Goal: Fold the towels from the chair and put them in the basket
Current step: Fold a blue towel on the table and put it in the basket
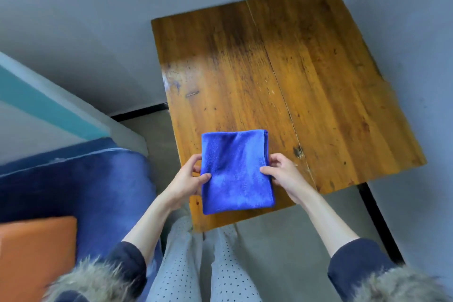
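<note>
Towel (236, 170), blue and already folded into a neat rectangle, sits at the near edge of the wooden table (282, 76), toward its near-left corner, with its lower end about level with that edge. Whether it rests fully on the wood or is lifted slightly cannot be told. The left hand (186, 181) pinches the towel's left side, thumb on top and fingers curled beneath; the right hand (284, 176) pinches the right side the same way. The folding looks complete, so the step in hand is probably carrying it to the basket, which is not in view. To do that well, keep both pinches through all the layers so the stack does not slide apart, hold it level and taut between the hands, and lift straight off the edge instead of dragging, which could roll the bottom layer. Set it down flat before letting go. A blue seat (81, 186) and an orange cushion (36, 252) lie to the left
</note>
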Tool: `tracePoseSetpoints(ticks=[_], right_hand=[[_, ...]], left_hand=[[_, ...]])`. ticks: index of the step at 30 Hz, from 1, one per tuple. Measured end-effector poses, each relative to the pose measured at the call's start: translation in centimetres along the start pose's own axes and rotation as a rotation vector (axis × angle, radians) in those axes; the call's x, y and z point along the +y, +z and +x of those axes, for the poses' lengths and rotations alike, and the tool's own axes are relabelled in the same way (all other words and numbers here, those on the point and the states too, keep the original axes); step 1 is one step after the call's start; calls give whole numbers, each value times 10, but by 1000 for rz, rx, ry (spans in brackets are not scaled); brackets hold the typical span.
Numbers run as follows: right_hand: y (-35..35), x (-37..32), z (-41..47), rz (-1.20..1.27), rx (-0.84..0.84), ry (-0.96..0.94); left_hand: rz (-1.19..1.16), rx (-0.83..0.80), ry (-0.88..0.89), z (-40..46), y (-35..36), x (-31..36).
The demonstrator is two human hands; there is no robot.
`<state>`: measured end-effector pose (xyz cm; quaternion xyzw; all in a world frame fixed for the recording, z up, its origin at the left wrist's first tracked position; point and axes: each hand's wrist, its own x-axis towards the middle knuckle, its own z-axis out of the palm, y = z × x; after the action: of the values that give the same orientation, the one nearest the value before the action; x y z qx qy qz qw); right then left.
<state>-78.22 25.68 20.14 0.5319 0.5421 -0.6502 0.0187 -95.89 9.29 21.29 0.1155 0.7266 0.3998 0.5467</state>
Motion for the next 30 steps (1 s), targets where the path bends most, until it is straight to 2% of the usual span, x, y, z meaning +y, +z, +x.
tracePoseSetpoints(ticks=[6, 13, 23, 30], right_hand=[[60, -49, -26, -136, -205, -110], [164, -94, -57, -351, -432, -208], [372, -107, -129, -577, -682, -307], [531, -77, -173, -755, -834, -347]], left_hand=[[-165, 175, 25, -67, -55, -22], [-388, 416, 31, -148, -117, -69], [-727, 767, 76, -262, -208, -168], [-836, 1035, -66, -321, -279, -260]])
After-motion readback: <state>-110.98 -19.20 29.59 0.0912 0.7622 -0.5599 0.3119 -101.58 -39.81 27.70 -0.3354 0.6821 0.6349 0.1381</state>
